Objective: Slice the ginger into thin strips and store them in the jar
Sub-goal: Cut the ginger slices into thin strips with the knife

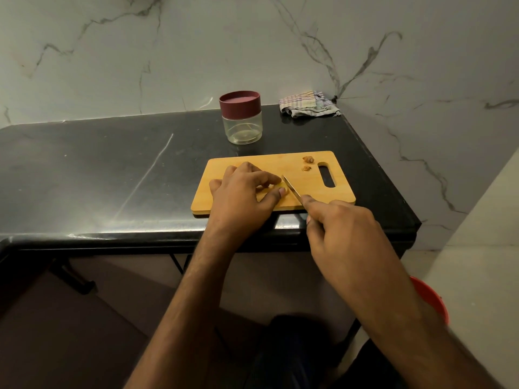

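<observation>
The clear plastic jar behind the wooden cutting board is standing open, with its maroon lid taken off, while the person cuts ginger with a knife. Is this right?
Not quite. In the head view the maroon lid is on the clear plastic jar, so it is closed. The rest holds: it stands behind the wooden cutting board, and the right hand cuts ginger with a knife.

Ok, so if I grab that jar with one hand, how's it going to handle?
The jar looks like clear plastic and empty, so probably light. It is squat with a flat base, so unlikely to tip. Its smooth wall might be slippery; the maroon lid is on, so gripping there could be safer.
</observation>
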